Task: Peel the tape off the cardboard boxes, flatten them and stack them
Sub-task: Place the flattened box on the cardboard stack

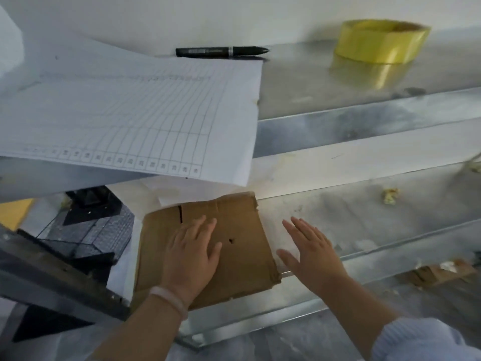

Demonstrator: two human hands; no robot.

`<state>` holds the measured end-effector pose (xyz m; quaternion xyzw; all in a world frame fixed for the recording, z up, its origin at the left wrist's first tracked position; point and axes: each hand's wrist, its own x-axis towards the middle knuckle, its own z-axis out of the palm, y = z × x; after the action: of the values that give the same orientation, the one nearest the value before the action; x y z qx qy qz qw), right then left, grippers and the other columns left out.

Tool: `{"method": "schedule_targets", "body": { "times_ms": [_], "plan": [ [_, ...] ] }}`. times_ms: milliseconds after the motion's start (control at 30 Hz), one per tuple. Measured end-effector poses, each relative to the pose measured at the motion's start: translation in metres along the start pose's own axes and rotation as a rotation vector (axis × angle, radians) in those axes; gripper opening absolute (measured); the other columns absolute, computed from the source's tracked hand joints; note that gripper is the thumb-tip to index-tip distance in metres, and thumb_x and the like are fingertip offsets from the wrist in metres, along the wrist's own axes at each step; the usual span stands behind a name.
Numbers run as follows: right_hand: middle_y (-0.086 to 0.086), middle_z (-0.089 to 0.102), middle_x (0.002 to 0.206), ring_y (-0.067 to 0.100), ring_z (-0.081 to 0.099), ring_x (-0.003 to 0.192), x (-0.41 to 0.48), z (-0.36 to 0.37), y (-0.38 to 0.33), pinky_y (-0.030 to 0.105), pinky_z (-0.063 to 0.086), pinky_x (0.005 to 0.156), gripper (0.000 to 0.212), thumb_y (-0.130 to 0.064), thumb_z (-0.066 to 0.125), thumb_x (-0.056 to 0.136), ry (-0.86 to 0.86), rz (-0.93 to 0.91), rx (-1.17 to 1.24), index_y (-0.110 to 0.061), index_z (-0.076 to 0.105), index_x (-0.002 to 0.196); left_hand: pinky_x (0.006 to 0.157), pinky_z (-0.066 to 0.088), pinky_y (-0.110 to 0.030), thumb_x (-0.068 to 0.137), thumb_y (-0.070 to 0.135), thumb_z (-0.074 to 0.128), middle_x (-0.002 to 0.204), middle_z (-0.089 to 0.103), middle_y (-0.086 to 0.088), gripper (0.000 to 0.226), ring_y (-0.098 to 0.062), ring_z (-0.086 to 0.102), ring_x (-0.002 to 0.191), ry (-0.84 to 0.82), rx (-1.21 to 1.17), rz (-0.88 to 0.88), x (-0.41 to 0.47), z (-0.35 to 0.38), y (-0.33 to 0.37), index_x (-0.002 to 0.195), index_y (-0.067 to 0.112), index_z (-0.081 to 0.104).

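A flattened brown cardboard box (242,246) lies on the lower metal shelf (364,225), with torn edges and a small hole near its middle. My left hand (194,251) presses flat on the cardboard, fingers straight and spread, a pale bracelet on the wrist. Just past the cardboard's right edge, my right hand (309,251) is open with straight fingers over the bare shelf. Whether it touches the metal is unclear.
A large gridded paper sheet (135,113) hangs over the upper shelf edge. Behind it lie a black pen (221,51) and a yellow tape roll (380,41). Crumpled tape scraps (389,196) and cardboard bits (440,273) lie at right. A black wire rack (88,230) stands at left.
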<state>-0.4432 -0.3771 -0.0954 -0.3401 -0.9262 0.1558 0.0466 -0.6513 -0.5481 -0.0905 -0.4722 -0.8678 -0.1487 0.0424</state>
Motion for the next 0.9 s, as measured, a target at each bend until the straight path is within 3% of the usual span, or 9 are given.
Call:
{"method": "schedule_targets", "body": {
  "times_ms": [167, 333, 500, 600, 767, 900],
  "plan": [
    [0.0, 0.042, 0.151, 0.021, 0.039, 0.14, -0.036, -0.046, 0.069, 0.037, 0.024, 0.116, 0.072, -0.067, 0.03, 0.086, 0.164, 0.106, -0.011, -0.026, 0.044, 0.144, 0.101, 0.044, -0.043, 0.087, 0.043, 0.04, 0.131, 0.058, 0.0, 0.049, -0.022, 0.054, 0.121, 0.056, -0.054, 0.292, 0.029, 0.0, 0.106, 0.127, 0.022, 0.059],
    [-0.002, 0.034, 0.156, 0.018, 0.027, 0.145, -0.09, -0.11, 0.165, 0.032, 0.01, 0.118, 0.077, -0.068, 0.023, 0.086, 0.258, 0.236, -0.071, -0.027, 0.038, 0.148, 0.098, 0.046, -0.043, 0.085, 0.046, 0.045, 0.128, 0.059, -0.001, 0.05, -0.023, 0.055, 0.118, 0.061, -0.102, 0.478, 0.056, 0.013, 0.239, 0.126, 0.022, 0.059],
    [-0.014, 0.017, 0.157, 0.014, 0.014, 0.149, -0.154, -0.165, 0.266, 0.022, -0.009, 0.115, 0.075, -0.07, 0.023, 0.086, 0.361, 0.346, -0.107, -0.033, 0.025, 0.152, 0.095, 0.046, -0.044, 0.082, 0.048, 0.051, 0.13, 0.059, -0.001, 0.053, -0.023, 0.055, 0.118, 0.099, -0.203, 0.631, 0.067, 0.029, 0.386, 0.126, 0.02, 0.06],
    [-0.015, 0.012, 0.159, 0.01, 0.008, 0.149, -0.193, -0.193, 0.323, 0.024, -0.009, 0.116, 0.079, -0.071, 0.019, 0.083, 0.393, 0.415, -0.122, -0.035, 0.022, 0.152, 0.097, 0.045, -0.044, 0.084, 0.047, 0.051, 0.13, 0.058, -0.003, 0.053, -0.024, 0.054, 0.119, 0.121, -0.274, 0.699, 0.068, 0.041, 0.468, 0.128, 0.019, 0.058],
    [-0.006, 0.024, 0.159, 0.012, 0.015, 0.148, -0.241, -0.228, 0.392, 0.025, -0.004, 0.117, 0.072, -0.066, 0.036, 0.089, 0.481, 0.542, -0.108, -0.031, 0.029, 0.152, 0.092, 0.048, -0.044, 0.084, 0.044, 0.054, 0.122, 0.061, -0.005, 0.05, -0.026, 0.057, 0.113, 0.136, -0.385, 0.836, 0.067, 0.058, 0.579, 0.125, 0.018, 0.061],
    [-0.013, 0.013, 0.161, 0.004, 0.002, 0.148, -0.253, -0.237, 0.439, 0.023, -0.01, 0.115, 0.07, -0.062, 0.042, 0.093, 0.502, 0.602, -0.09, -0.036, 0.018, 0.153, 0.093, 0.048, -0.042, 0.082, 0.051, 0.053, 0.125, 0.059, -0.002, 0.054, -0.024, 0.055, 0.115, 0.082, -0.407, 0.87, 0.081, 0.078, 0.647, 0.128, 0.022, 0.057]
  ]
}}
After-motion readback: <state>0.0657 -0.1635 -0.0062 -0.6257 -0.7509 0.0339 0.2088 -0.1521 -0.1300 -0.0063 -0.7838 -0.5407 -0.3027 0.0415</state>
